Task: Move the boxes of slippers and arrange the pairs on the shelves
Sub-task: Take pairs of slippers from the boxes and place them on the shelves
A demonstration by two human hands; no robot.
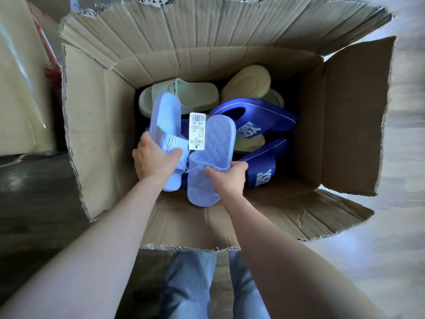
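An open cardboard box (pixel 96 125) stands in front of me with slippers inside. My left hand (pixel 153 158) grips one pale lilac slipper (pixel 164 117) by its strap. My right hand (pixel 228 177) grips the other lilac slipper (pixel 218 137), whose quilted side faces up. A white barcode tag (pixel 197 131) on a thin thread hangs between the two. Deeper in the box lie two dark blue slippers (pixel 259 113) with white lettering, a pale green slipper (pixel 190 93) and a beige one (pixel 247 80).
The box flaps are folded outward on all sides, the near flap (pixel 195 229) over my jeans-clad legs (pixel 190 286). Another cardboard box wrapped in plastic (pixel 20 72) stands at the left. Pale wood-look floor (pixel 395 226) lies to the right.
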